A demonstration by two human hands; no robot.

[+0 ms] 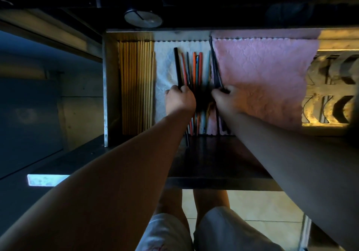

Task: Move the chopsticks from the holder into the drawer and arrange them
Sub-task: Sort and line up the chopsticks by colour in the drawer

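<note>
The open drawer (105,87) holds a row of several wooden chopsticks (136,83) along its left side. On a white cloth (164,69) in the middle lie several coloured chopsticks (195,68), red, orange, teal and dark. My left hand (179,100) grips a thick black chopstick (177,66) at the left of that bunch. My right hand (226,100) pinches dark chopsticks (214,64) lying at the edge of a pink cloth (260,79). A round metal holder (143,18) stands on the counter behind the drawer.
A wooden cutlery divider (330,87) with curved slots fills the drawer's right end. The dark drawer front (213,165) is below my arms. My legs and a tiled floor (252,206) show underneath. The surroundings are dim.
</note>
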